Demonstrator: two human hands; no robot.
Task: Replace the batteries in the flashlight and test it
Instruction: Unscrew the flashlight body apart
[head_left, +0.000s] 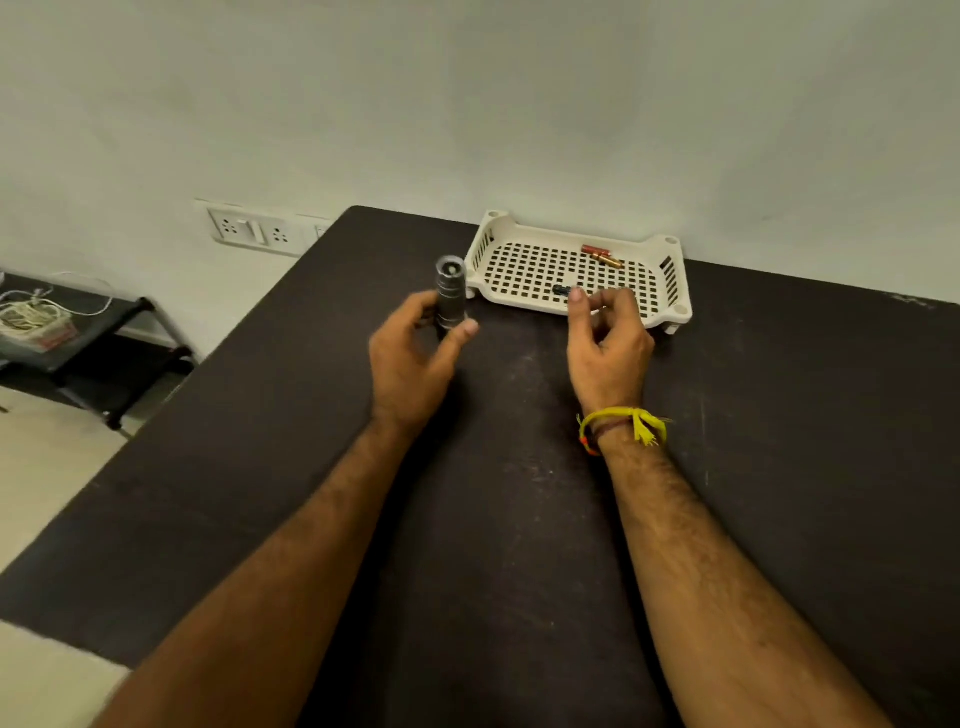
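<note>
My left hand (415, 358) grips a grey metal flashlight (450, 291), held upright with its open end facing up. My right hand (608, 338) hovers at the front edge of a white perforated tray (670, 301), fingers curled and apart, with nothing held that I can see. A small black part (562, 290) lies in the tray just beyond my right fingertips. Red and gold batteries (601, 254) lie at the tray's far side.
The dark table (519, 493) stands against a pale wall. A wall socket plate (254, 231) is at the left. A low black stand with cables and a box (31, 322) sits on the floor at far left.
</note>
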